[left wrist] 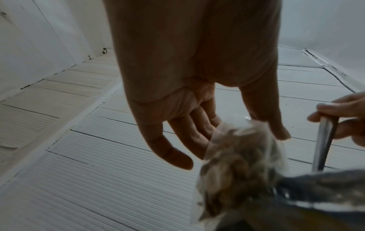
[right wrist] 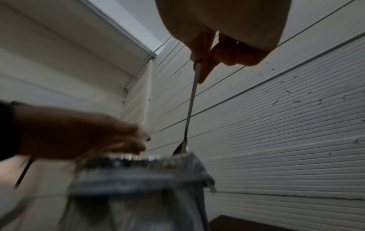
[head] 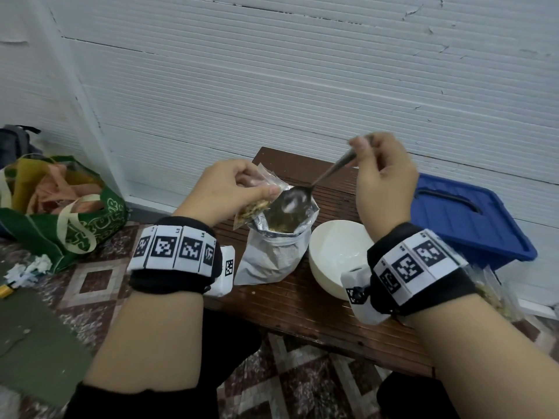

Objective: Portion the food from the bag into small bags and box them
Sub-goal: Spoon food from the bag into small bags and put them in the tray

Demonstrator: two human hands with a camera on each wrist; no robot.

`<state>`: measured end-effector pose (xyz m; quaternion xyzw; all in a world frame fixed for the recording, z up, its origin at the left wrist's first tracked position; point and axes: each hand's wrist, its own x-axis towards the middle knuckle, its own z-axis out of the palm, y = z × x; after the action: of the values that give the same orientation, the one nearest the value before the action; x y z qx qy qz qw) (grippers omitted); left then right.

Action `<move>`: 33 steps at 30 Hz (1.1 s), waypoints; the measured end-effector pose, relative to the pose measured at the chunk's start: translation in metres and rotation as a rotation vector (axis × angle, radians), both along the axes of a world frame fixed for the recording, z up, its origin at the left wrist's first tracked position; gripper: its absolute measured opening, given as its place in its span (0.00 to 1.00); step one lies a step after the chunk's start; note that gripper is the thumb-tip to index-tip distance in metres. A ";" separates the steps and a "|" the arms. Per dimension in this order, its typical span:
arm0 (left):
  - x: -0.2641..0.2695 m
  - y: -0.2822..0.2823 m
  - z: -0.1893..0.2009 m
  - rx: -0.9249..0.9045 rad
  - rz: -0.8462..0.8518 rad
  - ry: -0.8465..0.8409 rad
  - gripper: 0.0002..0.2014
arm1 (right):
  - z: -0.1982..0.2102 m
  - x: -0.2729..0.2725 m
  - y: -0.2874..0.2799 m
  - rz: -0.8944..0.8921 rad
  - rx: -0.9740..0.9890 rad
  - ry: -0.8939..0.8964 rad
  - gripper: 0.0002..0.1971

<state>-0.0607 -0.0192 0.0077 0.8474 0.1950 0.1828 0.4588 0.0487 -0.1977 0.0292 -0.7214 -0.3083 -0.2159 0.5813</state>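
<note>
The small bag [head: 257, 201], partly filled, is pinched by the left hand [head: 233, 189] fingers beside the foil bag [head: 272, 255] on the table [head: 302, 313]. The spoon [head: 305, 192], over the foil bag's mouth, is pinched by the right hand [head: 384, 179]. A bowl [head: 332, 255] and blue box [head: 465, 219] are placed nearby.

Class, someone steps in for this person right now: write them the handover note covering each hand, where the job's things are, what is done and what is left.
Left hand: pinches a small clear bag, partly filled with food, at the foil bag's mouth.
Right hand: holds a spoon by its handle, its bowl empty-looking over the open foil bag.
The foil bag stands on the wooden table beside a white bowl; the blue box, lid on, is at the right.
Done: filled small bags lie by the right wrist.
Left: finish this bag, close it, box all.
</note>
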 end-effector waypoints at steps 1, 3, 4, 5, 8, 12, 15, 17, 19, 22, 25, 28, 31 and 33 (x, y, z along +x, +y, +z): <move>0.000 0.000 0.000 0.000 -0.003 0.003 0.18 | -0.007 -0.002 0.002 0.044 -0.097 -0.035 0.06; 0.001 0.000 -0.001 -0.001 -0.004 0.008 0.19 | -0.022 -0.005 0.006 0.106 -0.309 -0.152 0.08; 0.001 0.000 -0.001 -0.005 -0.002 0.006 0.19 | -0.030 -0.008 0.008 0.105 -0.413 -0.224 0.10; 0.002 0.000 -0.002 -0.007 0.002 0.005 0.19 | -0.038 -0.009 0.010 0.093 -0.506 -0.294 0.12; 0.002 0.000 -0.002 0.002 0.000 0.006 0.18 | -0.058 -0.012 0.013 0.105 -0.672 -0.340 0.14; 0.002 0.000 -0.002 -0.003 -0.020 0.023 0.19 | -0.065 -0.013 0.016 0.154 -0.611 -0.149 0.12; 0.002 0.000 -0.002 0.008 -0.019 0.031 0.18 | -0.057 -0.012 0.017 0.128 -0.449 0.093 0.10; 0.002 0.001 -0.002 0.003 -0.019 0.032 0.18 | -0.050 -0.011 0.014 0.069 -0.345 0.226 0.11; 0.001 0.001 -0.001 0.001 -0.016 0.028 0.17 | -0.044 -0.008 0.011 0.000 -0.263 0.315 0.11; 0.000 0.001 -0.001 0.018 -0.003 0.006 0.18 | -0.038 -0.001 0.005 -0.102 -0.183 0.394 0.11; -0.001 0.002 0.000 0.028 0.004 -0.005 0.18 | -0.034 0.007 -0.002 -0.183 -0.146 0.435 0.11; -0.003 0.003 0.002 0.016 0.002 0.000 0.18 | -0.030 0.014 -0.006 -0.231 -0.103 0.464 0.12; -0.005 0.003 0.003 0.027 -0.017 0.009 0.19 | -0.023 0.021 -0.010 -0.264 -0.077 0.471 0.11; -0.006 0.002 0.005 0.026 -0.035 0.016 0.21 | -0.014 0.024 -0.014 -0.272 -0.054 0.475 0.11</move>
<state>-0.0669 -0.0171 0.0125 0.8580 0.1814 0.1707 0.4493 0.0724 -0.2117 0.0150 -0.8018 -0.0693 -0.1083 0.5836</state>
